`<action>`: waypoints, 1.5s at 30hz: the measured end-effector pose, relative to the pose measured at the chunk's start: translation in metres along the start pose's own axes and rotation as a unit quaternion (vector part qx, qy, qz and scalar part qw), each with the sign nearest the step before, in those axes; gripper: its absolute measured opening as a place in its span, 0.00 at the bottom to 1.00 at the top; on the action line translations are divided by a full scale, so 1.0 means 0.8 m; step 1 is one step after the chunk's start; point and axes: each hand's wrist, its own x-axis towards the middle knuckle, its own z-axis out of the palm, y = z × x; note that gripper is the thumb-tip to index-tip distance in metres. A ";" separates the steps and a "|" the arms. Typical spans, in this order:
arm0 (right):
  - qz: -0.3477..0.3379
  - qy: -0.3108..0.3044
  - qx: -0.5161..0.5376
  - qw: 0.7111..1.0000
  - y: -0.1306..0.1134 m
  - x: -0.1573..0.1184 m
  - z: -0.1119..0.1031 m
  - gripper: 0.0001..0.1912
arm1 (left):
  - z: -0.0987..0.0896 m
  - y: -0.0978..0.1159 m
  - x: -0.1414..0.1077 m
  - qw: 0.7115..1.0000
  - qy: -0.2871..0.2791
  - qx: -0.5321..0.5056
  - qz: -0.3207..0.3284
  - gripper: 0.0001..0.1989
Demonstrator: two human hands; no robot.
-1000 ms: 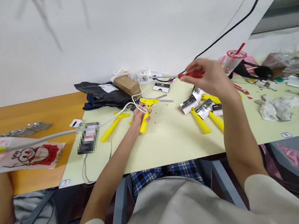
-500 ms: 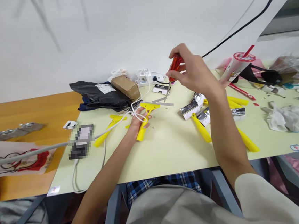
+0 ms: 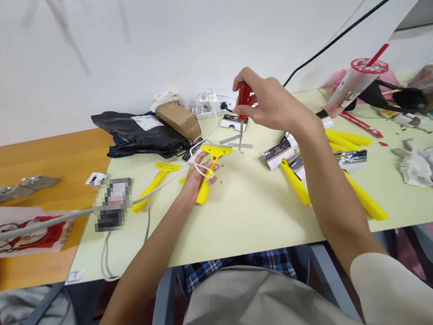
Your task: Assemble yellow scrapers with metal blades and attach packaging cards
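My left hand (image 3: pixel 194 180) is wrapped round the handle of a yellow scraper (image 3: pixel 205 190), whose wide head points up and right. My right hand (image 3: pixel 264 101) grips a red-handled screwdriver (image 3: pixel 244 99) upright, its tip low over the table near a tiny screw. Beside the shaft lie flat metal blades (image 3: pixel 242 145). A second yellow scraper (image 3: pixel 151 186) rests to the left of my left hand. White cable passes across the held scraper. More yellow handles (image 3: pixel 296 183) and black-and-white cards (image 3: pixel 278 153) lie around my right forearm.
Behind are a black plastic bag (image 3: pixel 142 136), a brown box (image 3: pixel 178 119) and a power strip (image 3: pixel 208 106). A cup with a red straw (image 3: pixel 357 82) and crumpled tissue (image 3: pixel 427 164) are at the right. A cable (image 3: pixel 69 216) crosses the left; part of another person shows there.
My right hand has moved slightly left and the screwdriver has become more upright, its tip lower beside the blades. The blade no longer overlaps the scraper's head. The view has shifted slightly.
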 end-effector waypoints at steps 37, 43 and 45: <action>-0.004 0.033 0.000 0.999 -0.017 -0.009 -0.012 0.19 | -0.006 -0.003 0.004 1.000 -0.004 -0.017 0.005 0.32; -0.029 0.087 0.055 0.994 -0.065 -0.030 -0.031 0.17 | -0.010 -0.004 0.007 0.998 0.009 -0.053 -0.018 0.29; -0.038 0.092 0.079 0.992 -0.075 -0.033 -0.031 0.17 | -0.011 -0.004 0.007 0.998 0.008 -0.060 -0.020 0.27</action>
